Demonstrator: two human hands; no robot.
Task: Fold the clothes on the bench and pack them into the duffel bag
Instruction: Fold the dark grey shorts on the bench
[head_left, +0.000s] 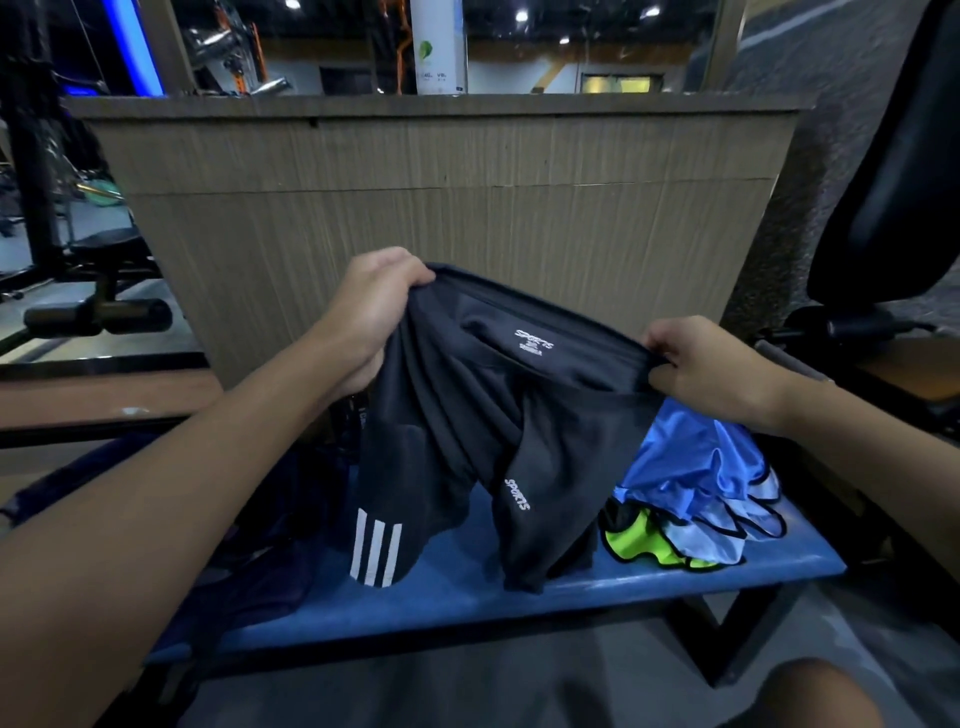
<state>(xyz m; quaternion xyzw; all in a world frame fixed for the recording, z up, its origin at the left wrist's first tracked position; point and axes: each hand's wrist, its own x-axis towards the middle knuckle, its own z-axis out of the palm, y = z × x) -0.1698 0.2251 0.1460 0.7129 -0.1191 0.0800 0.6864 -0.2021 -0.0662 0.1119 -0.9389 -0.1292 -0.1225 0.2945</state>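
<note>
Black sports shorts with three white stripes on one leg hang above the blue bench, their hems brushing the seat. My left hand grips the waistband's left end. My right hand pinches the waistband's right end. The waistband is stretched between both hands with the label facing me. To the right on the bench lies a crumpled light blue garment with black trim, and a neon yellow-green piece beside it. A dark navy fabric heap lies at the bench's left; I cannot tell whether it is clothing or the bag.
A wood-panelled counter stands right behind the bench. Gym equipment with a padded roller is at the left. A black padded seat back rises at the right. Grey floor lies in front of the bench.
</note>
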